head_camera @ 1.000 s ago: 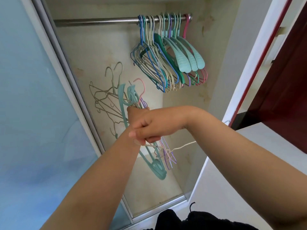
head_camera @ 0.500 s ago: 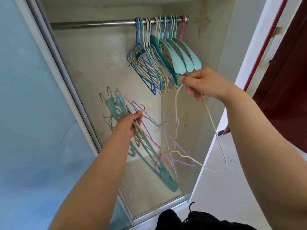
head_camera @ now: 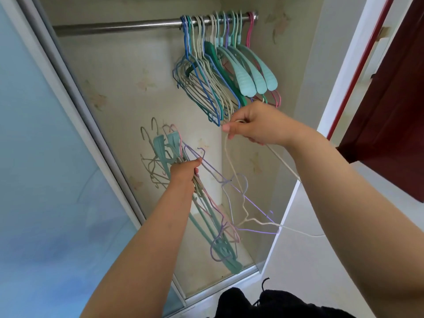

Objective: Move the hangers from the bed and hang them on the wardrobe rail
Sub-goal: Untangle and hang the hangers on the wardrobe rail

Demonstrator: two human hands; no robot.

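Faced an open wardrobe beside a pale blue sliding door (head_camera: pixel 46 157); bore no readable writing. Gripped in the left hand (head_camera: pixel 184 172), fingers curled tight, a bundle of hangers (head_camera: pixel 206 210) fanning above and below the fist. Pinched in the right hand (head_camera: pixel 257 125), raised higher, the top of a cream wire hanger (head_camera: pixel 243 198) trailing below it. Hung above that hand on the wardrobe rail (head_camera: pixel 114 28), a cluster of hung hangers (head_camera: pixel 220 72).

Head view tilts up, close, into the wardrobe (head_camera: pixel 137 92).
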